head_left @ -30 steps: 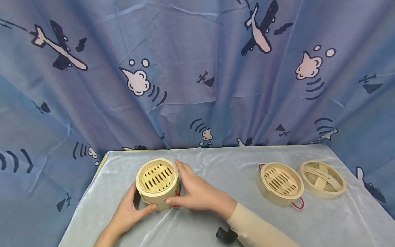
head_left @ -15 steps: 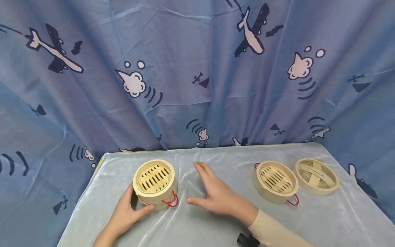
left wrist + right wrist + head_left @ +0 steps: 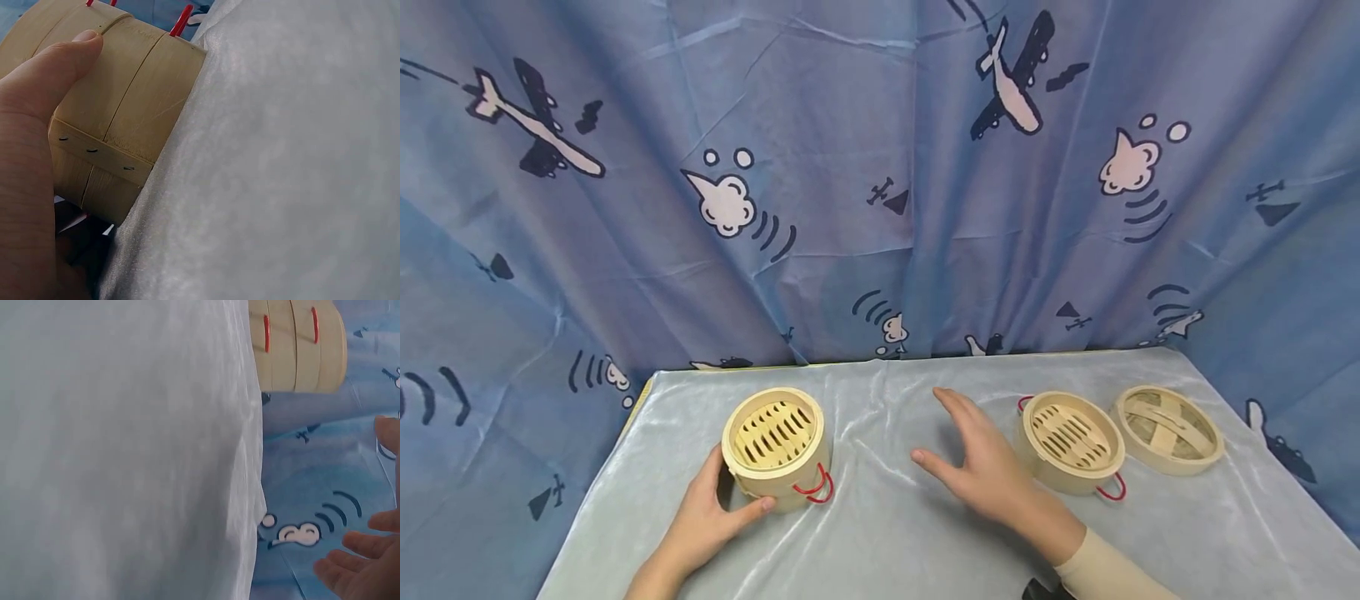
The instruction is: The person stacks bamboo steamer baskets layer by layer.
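Silvery-grey cloth-covered counter (image 3: 865, 542), blue plane-print curtain (image 3: 827, 150) behind. Bamboo stack (image 3: 775, 452): pale, round, slatted top, red loops (image 3: 267, 334) on one side, standing well left of the lone slatted steamer (image 3: 1070, 442). Left hand (image 3: 702, 518) clamped round the stack, thumb in front. Right hand (image 3: 988, 477) thumb and fingers apart, holding nothing, just left of that steamer; a second ago it was on the stack too. Left grip unchanged.

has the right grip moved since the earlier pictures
Yes: in the head view, the right grip has moved rightward, away from the stacked steamers toward the single steamer basket.
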A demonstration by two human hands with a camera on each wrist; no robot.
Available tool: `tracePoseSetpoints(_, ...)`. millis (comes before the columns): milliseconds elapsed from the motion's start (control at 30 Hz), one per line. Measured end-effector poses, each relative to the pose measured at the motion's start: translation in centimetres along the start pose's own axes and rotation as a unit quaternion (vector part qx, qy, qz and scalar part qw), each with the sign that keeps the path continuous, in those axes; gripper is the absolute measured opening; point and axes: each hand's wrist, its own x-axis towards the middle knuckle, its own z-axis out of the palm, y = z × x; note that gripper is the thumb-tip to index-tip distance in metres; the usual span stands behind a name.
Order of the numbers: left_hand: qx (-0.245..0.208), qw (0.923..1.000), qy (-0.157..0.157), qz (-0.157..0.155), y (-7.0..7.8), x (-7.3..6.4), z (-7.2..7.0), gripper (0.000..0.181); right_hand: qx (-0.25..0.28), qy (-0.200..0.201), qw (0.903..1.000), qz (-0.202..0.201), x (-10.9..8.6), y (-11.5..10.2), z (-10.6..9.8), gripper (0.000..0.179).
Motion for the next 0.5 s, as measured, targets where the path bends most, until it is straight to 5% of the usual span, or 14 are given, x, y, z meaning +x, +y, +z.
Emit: tracePoseSetpoints(500,-0.015,0.9998,0.000,0.013,-0.3,0.0,-0.1,0.111,-0.066,0.019,0.9973,0.027,-1.0,3.5,-5.3,0.086)
